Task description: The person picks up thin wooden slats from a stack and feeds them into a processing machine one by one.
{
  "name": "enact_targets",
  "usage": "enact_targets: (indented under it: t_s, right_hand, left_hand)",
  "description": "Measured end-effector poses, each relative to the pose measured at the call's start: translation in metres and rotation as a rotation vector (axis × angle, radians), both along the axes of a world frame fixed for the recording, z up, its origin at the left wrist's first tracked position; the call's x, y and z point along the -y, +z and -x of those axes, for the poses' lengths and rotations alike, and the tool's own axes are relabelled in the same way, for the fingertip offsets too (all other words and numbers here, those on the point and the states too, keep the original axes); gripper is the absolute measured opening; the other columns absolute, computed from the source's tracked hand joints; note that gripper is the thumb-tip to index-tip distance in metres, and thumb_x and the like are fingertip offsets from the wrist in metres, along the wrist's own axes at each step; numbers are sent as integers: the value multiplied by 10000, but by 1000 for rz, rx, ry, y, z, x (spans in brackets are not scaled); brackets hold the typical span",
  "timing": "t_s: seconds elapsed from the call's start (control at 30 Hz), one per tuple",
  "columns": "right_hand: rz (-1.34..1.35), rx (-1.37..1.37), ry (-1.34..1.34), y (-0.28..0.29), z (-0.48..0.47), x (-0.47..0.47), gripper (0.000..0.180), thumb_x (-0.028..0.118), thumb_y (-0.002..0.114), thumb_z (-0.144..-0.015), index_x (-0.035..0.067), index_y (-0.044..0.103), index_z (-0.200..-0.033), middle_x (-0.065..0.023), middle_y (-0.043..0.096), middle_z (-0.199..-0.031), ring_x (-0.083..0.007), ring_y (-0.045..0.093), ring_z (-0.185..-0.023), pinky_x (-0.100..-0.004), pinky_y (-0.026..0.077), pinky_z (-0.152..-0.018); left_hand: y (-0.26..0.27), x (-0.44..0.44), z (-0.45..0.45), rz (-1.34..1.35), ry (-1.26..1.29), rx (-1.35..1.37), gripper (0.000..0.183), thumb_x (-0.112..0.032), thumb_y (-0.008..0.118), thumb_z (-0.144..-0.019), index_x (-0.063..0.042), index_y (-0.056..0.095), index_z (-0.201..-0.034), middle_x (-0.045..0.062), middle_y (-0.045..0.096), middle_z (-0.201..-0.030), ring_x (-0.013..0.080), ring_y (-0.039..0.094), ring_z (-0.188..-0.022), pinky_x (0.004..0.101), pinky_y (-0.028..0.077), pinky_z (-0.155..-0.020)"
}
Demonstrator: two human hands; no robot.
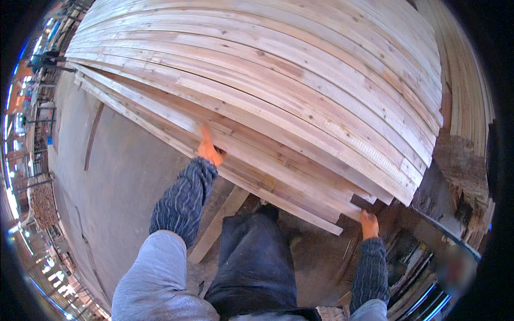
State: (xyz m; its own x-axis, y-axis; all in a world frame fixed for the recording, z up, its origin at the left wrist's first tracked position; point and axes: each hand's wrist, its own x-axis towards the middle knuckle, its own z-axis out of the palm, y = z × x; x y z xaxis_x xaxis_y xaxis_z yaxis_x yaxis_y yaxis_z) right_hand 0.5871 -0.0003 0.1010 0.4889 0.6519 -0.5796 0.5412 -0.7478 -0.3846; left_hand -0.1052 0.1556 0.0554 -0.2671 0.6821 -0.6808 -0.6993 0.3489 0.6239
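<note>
A long wooden board (273, 162) slants along the near side of a broad stack of boards (257, 76). Around the middle of its length, my left hand (209, 149) holds the board, thumb side up. My right hand (369, 224) grips its right end; the fingers beneath are hidden. Closer to my legs lies a lower board (297, 212), its right end jutting out past my trousers. The stacked boards are pale, with knots and finger joints, and their right ends are uneven.
Beyond the stack's right end is another pile of timber (461, 88). A wooden beam (221, 222) runs low beside my legs. One thin strip (93, 136) lies on the concrete floor (120, 192). A person (44, 60) stands at far left; a blurred patch (455, 271) is at lower right.
</note>
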Motion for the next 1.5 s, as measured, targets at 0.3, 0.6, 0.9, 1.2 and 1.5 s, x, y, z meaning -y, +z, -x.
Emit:
enact_targets:
  t_s: [0.3,0.6,0.9,1.2,1.5]
  right_hand:
    - [344,-1077,728,88,339,-101,934,530,759,-919,61,345,-1613,-205,457,-1580,-305,439,-1458,-392,338,-1221]
    - [387,-1033,902,182,399,-66,986,470,884,-721,-20,507,-1488,-206,628,-1370,-277,612,-1224,-387,474,-1059]
    - [576,-710,808,271,193,21,973,535,881,-737,91,507,-1518,-179,645,-1389,-301,623,-1269,-379,437,-1135]
    - [468,-384,968,313,102,99,979,543,805,-779,198,399,-1601,-229,665,-1362,-360,679,-1204,-403,524,-1047]
    - [138,-218,950,305,32,200,930,322,830,-761,205,420,-1588,-207,682,-1296,-380,671,-1167,-456,536,-1015]
  left_hand:
    - [126,159,-167,-164,-277,670,426,-155,684,-999,-72,565,-1399,93,663,-1294,273,623,-1238,403,517,-1077]
    - [229,262,-215,-269,-1065,141,241,-283,678,-1009,-75,738,-1114,77,725,-1039,215,681,-997,355,543,-917]
    - [314,96,-7,-718,-1683,-1490,873,-393,823,-711,-175,518,-1499,127,547,-1496,328,517,-1380,553,393,-1166]
    - [265,56,-14,-400,-2387,-1422,622,-414,859,-637,-190,682,-1190,123,718,-1116,347,700,-1038,492,571,-891]
    - [287,151,-75,-773,-2074,-1663,461,-407,833,-663,-168,688,-1029,113,694,-984,332,683,-971,496,513,-871]
